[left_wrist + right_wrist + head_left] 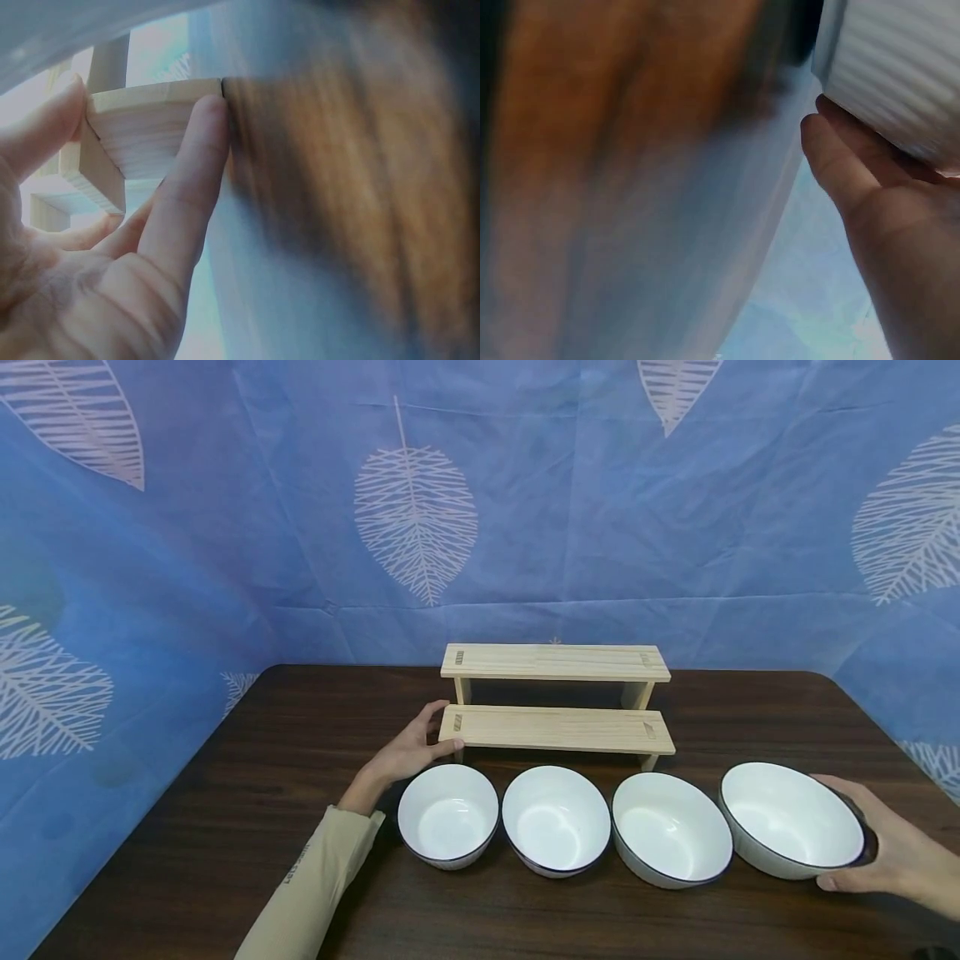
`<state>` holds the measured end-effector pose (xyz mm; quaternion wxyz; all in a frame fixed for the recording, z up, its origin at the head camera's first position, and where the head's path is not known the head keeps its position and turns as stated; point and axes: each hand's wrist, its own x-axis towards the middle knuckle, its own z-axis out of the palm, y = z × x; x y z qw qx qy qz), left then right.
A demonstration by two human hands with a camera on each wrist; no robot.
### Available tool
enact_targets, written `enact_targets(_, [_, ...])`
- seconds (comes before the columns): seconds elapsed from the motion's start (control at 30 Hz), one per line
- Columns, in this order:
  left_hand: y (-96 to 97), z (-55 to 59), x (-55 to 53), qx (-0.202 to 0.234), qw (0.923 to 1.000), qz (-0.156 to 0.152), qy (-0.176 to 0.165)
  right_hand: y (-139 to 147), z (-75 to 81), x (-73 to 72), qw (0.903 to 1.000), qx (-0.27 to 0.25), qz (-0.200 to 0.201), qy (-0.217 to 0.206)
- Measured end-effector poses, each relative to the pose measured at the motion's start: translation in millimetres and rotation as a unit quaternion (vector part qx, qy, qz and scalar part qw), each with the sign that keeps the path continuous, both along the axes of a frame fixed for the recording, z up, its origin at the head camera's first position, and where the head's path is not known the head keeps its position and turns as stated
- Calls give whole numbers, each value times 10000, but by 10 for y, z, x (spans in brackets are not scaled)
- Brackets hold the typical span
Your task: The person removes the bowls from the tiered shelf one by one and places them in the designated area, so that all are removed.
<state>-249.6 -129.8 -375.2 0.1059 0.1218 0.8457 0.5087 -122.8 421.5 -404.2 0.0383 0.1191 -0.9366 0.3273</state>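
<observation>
My left hand (411, 747) grips the left end of the lower tier of a pale wooden two-tier shelf (558, 728), thumb at the front edge and fingers toward the back. Close up in the left wrist view, one finger lies along the wooden end panel (154, 127). My right hand (877, 839) holds the outer right side of the rightmost white bowl (791, 818), its thumb low at the front and fingers behind. That bowl's ribbed outer wall (900, 67) shows against the fingers in the right wrist view.
Three more white bowls with dark rims stand in a row before the shelf: a left one (448, 814), a middle one (557, 818) and another (671, 828) beside the held bowl. All are on a dark wooden table (187, 827). Blue leaf-patterned cloth (510, 510) hangs behind.
</observation>
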Motion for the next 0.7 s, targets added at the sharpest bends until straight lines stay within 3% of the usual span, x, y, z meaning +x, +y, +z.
enact_targets(0.1, [2, -4, 1, 11, 10000, -27, 14, 50, -61, 30, 9995, -173, 117, 223])
enact_targets(0.27, [-21, 3, -8, 18, 10000, -25, 39, 121, -166, 32, 9946, -549, 664, 577])
enact_targets(0.43, [-37, -7, 2, -13, 10000, 38, -31, 194, -237, 29, 9928, -665, 953, 276])
enact_targets(0.7, [-52, -33, 32, -22, 9999, 145, -43, 215, -271, 56, 9949, -104, 979, -208])
